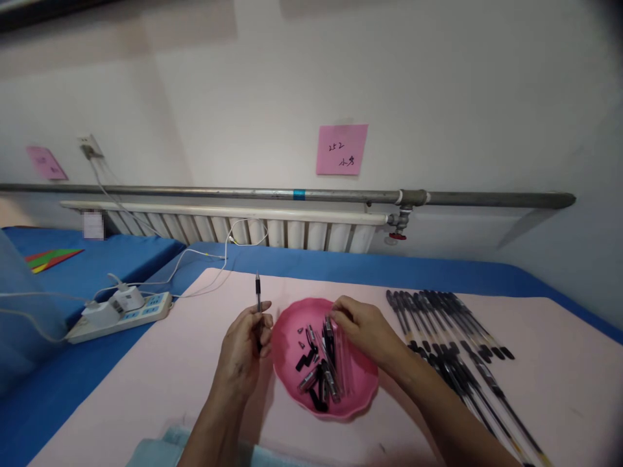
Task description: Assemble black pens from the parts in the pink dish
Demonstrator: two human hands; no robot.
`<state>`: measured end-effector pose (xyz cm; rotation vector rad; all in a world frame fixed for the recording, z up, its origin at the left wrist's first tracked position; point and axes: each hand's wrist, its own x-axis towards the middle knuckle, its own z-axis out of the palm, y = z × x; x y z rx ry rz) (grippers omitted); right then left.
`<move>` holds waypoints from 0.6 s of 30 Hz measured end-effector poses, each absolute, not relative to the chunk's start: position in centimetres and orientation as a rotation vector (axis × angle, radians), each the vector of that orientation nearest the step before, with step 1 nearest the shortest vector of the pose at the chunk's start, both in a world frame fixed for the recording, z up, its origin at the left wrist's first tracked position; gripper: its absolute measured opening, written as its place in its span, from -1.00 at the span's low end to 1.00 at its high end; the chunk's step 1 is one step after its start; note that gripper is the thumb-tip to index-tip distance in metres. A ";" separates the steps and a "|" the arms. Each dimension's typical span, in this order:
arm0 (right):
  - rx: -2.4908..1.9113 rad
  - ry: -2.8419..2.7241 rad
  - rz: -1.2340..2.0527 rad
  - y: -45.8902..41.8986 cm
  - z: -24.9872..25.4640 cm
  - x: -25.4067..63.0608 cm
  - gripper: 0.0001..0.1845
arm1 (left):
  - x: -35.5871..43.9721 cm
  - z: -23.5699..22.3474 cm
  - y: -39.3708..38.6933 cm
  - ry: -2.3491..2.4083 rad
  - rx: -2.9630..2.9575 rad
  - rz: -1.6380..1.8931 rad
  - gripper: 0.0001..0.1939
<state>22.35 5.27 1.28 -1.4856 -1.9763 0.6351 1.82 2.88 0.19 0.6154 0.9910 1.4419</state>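
Note:
My left hand, left of the bowl, is closed around a pen with a black grip. The pen stands upright with its tip upward, and its lower end is hidden by my fingers. Over the upper right of a pink scalloped bowl, my right hand has thumb and fingers drawn together among the pen parts. What it pinches is hidden. Inside the bowl lie clear pen barrels, black pen caps and small metallic tips.
Several black pens lie in two rows on the pink sheet at right. A power strip with white cables is at left. Light-blue cloth lies at the front edge. A radiator and pipe run along the wall behind.

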 end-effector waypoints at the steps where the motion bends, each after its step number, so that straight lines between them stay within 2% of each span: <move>1: -1.490 -1.989 0.636 5.2 1.3 22.3 -0.81 | 1.8 0.2 2.9 1.000 0.615 1.428 -0.71; 5: -1.442 -2.211 0.679 4.6 1.0 21.3 -0.83 | 1.9 0.2 2.7 1.048 0.652 1.361 -0.65; 9: -1.478 -2.464 0.564 3.9 -0.3 19.6 -0.80 | 2.2 0.0 2.8 1.087 0.691 1.306 -0.60; 18: -1.592 -2.437 0.536 3.3 -1.4 18.8 -0.81 | 2.6 0.1 2.6 1.041 0.714 1.272 -0.59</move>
